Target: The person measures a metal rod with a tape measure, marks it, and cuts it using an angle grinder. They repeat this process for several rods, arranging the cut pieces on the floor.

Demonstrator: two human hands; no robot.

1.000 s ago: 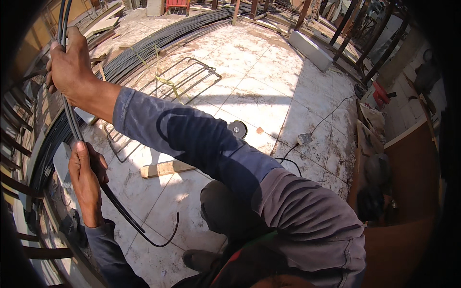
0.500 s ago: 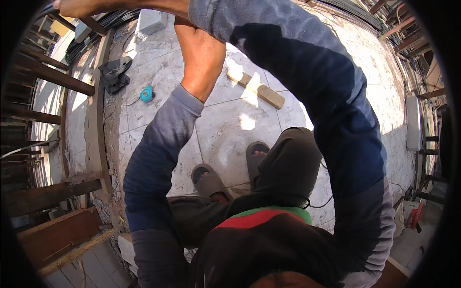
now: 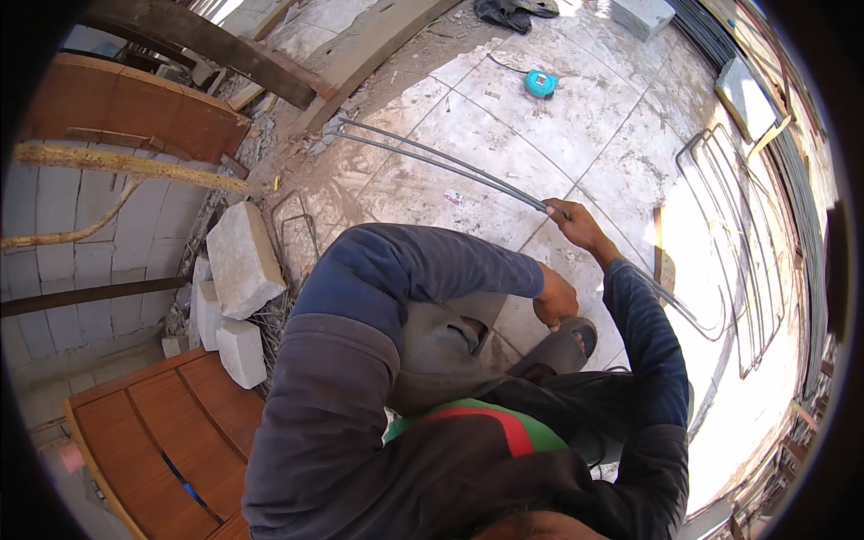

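Steel rebar rods (image 3: pixel 450 165) run from upper left to frame centre, where the right hand (image 3: pixel 576 225) grips their end for control; the left hand (image 3: pixel 555 297) is fisted near the sandal (image 3: pixel 567 346).

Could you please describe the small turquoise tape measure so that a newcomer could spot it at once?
Start from the pale tiled floor and follow the long grey steel bars in the right hand toward their far ends. Beyond them lies the small turquoise tape measure, the only bright blue-green thing on the tiles.
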